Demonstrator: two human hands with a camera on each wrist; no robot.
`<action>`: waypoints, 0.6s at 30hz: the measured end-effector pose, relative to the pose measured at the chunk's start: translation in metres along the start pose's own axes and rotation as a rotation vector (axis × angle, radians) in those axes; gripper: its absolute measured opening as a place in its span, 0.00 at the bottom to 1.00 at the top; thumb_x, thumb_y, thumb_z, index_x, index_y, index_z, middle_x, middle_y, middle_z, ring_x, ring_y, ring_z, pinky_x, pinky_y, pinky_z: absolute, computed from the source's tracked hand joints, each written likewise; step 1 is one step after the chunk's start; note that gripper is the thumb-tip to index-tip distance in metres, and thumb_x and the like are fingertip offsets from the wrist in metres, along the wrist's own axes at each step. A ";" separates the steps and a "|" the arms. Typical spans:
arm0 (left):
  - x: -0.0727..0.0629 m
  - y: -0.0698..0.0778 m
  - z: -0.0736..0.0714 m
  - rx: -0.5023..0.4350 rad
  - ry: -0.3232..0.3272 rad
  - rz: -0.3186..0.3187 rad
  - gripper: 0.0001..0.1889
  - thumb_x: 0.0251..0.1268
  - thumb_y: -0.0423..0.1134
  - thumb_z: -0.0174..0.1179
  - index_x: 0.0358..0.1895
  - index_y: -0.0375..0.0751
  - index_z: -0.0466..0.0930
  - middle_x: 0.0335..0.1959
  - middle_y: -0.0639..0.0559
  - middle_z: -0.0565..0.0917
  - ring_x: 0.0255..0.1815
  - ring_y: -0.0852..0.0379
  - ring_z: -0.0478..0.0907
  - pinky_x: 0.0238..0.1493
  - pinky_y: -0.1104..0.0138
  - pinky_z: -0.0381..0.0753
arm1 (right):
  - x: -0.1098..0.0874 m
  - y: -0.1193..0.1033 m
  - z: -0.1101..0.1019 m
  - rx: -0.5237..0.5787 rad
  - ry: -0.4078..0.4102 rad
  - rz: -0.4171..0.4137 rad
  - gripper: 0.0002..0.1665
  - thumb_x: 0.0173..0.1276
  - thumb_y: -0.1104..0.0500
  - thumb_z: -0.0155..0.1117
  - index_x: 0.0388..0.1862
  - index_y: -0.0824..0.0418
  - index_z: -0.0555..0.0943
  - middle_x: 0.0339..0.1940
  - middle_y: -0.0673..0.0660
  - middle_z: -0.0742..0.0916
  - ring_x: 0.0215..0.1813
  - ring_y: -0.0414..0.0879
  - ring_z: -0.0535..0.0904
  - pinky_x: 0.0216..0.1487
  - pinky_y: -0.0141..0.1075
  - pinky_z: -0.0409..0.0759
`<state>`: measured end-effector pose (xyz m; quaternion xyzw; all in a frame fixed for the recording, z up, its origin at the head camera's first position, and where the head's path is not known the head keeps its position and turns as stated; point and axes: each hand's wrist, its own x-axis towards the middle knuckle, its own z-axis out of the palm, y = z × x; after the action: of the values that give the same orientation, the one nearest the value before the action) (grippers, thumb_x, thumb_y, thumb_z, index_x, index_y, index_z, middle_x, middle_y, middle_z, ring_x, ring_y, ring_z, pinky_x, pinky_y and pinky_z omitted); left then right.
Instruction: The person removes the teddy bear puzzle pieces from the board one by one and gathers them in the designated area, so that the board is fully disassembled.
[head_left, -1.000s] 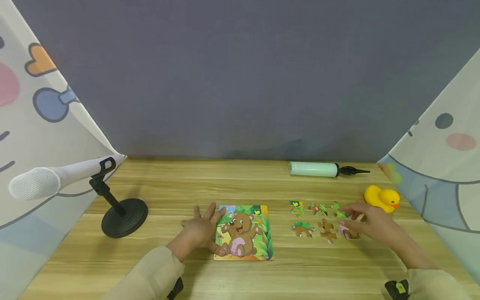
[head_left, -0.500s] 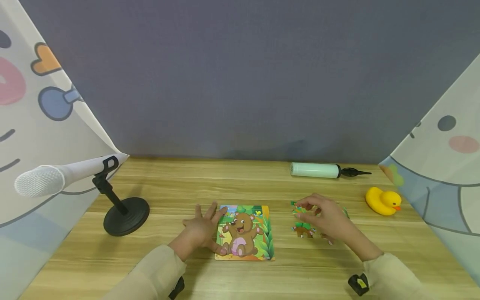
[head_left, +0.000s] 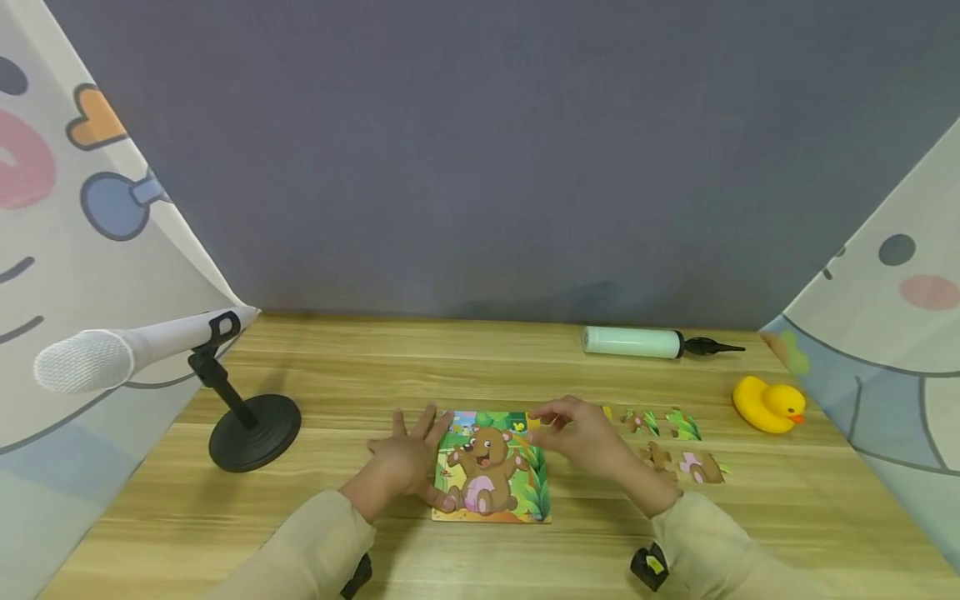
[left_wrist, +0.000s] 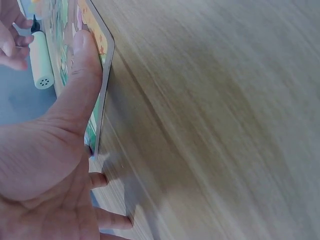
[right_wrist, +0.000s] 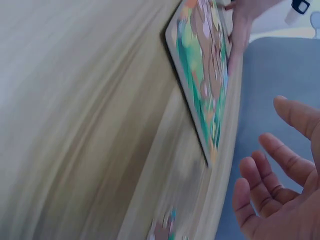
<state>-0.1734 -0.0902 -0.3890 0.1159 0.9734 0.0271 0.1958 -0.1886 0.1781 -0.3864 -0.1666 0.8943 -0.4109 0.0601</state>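
A square bear jigsaw puzzle (head_left: 483, 475) lies flat on the table. My left hand (head_left: 405, 465) rests at its left side with fingers spread, and in the left wrist view the thumb (left_wrist: 85, 70) lies along the puzzle's edge. Over the puzzle's upper right corner hovers my right hand (head_left: 577, 432), fingers loosely bent. The right wrist view shows that hand (right_wrist: 295, 200) with a gap between thumb and fingers and nothing held. Several loose puzzle pieces (head_left: 684, 425) lie to the right, including a brown and pink piece (head_left: 703, 468); others are partly hidden behind the right hand and forearm.
At the left a white microphone (head_left: 142, 342) leans out from a black round-based stand (head_left: 255, 433). A pale hand pump (head_left: 633, 342) with a black nozzle lies at the back right. Beyond the pieces sits a yellow rubber duck (head_left: 767, 404). A grey panel (head_left: 480, 167) rises behind the table.
My right hand has swept left from the rightmost loose pieces, across them, to the puzzle's upper right corner. The left hand has stayed in place on the puzzle's left edge.
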 end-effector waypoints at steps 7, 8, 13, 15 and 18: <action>0.000 0.002 0.000 0.006 0.002 -0.005 0.68 0.37 0.65 0.78 0.82 0.45 0.49 0.82 0.40 0.50 0.76 0.20 0.48 0.54 0.24 0.70 | 0.012 -0.012 0.026 -0.070 -0.004 -0.064 0.17 0.64 0.55 0.76 0.48 0.64 0.88 0.40 0.57 0.84 0.35 0.42 0.76 0.32 0.32 0.77; 0.000 0.002 0.000 0.006 0.003 -0.005 0.68 0.37 0.65 0.78 0.82 0.45 0.49 0.82 0.40 0.50 0.76 0.20 0.48 0.54 0.24 0.70 | 0.014 -0.013 0.029 -0.081 -0.005 -0.067 0.17 0.64 0.55 0.76 0.48 0.64 0.88 0.39 0.56 0.84 0.33 0.41 0.76 0.31 0.32 0.76; -0.001 0.002 0.000 0.016 -0.002 -0.004 0.68 0.36 0.67 0.78 0.82 0.45 0.49 0.82 0.40 0.50 0.76 0.20 0.48 0.53 0.25 0.71 | 0.023 -0.023 0.046 -0.130 -0.028 -0.055 0.14 0.63 0.57 0.76 0.45 0.62 0.89 0.35 0.53 0.83 0.31 0.41 0.74 0.30 0.33 0.76; -0.001 0.003 -0.001 0.022 -0.008 -0.009 0.68 0.37 0.67 0.77 0.82 0.45 0.49 0.83 0.41 0.50 0.76 0.20 0.48 0.54 0.25 0.71 | 0.026 -0.026 0.052 -0.153 -0.040 -0.058 0.13 0.63 0.57 0.77 0.44 0.61 0.89 0.36 0.52 0.84 0.34 0.42 0.76 0.34 0.36 0.79; 0.000 0.003 -0.001 0.031 -0.013 -0.009 0.68 0.37 0.68 0.77 0.82 0.45 0.48 0.83 0.41 0.50 0.76 0.20 0.48 0.53 0.26 0.71 | 0.028 -0.031 0.060 -0.188 -0.053 -0.037 0.14 0.61 0.55 0.78 0.43 0.60 0.89 0.37 0.51 0.85 0.38 0.44 0.78 0.38 0.40 0.81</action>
<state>-0.1728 -0.0878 -0.3881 0.1146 0.9729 0.0104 0.2004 -0.1928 0.1071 -0.4014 -0.1988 0.9237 -0.3218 0.0602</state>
